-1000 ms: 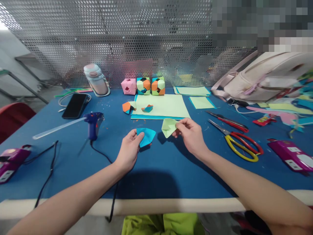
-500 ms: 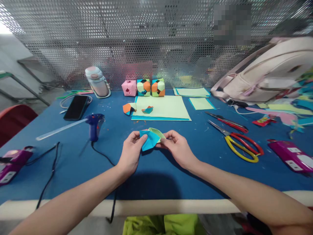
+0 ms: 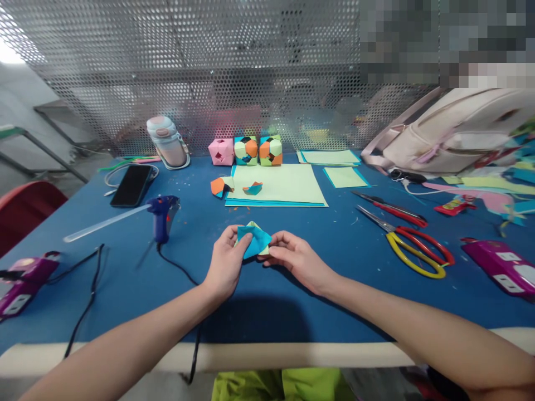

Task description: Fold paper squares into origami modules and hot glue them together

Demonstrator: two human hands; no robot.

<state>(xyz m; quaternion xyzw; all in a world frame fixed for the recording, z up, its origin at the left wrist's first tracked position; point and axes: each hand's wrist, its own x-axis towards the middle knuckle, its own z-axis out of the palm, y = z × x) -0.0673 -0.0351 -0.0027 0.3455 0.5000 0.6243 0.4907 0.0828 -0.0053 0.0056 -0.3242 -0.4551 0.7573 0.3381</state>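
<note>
Folded blue and pale green paper [image 3: 256,243] is held between my two hands above the front middle of the blue table. My left hand [image 3: 225,257] pinches its left side, thumb lying on the blue face. At its right corner, the thumb and fingers of my right hand [image 3: 295,255] close on the edge. Behind the hands, two small folded paper pieces in orange, blue and green, one at the left [image 3: 221,187] and one on the sheets [image 3: 253,188], lie near a stack of pale green and blue paper [image 3: 288,186].
Three paper cubes, one pink [image 3: 221,151], stand at the back. A glue gun [image 3: 162,217] with its cord, a phone [image 3: 132,185] and a bottle [image 3: 167,143] are at left. Scissors [image 3: 412,245], a craft knife [image 3: 393,209], purple power strip [image 3: 501,264] and backpack [image 3: 455,131] occupy the right.
The pale green part has come in behind the blue part, so the paper is more compact. My right hand has moved slightly left and down with it; my left hand keeps its pinch.
</note>
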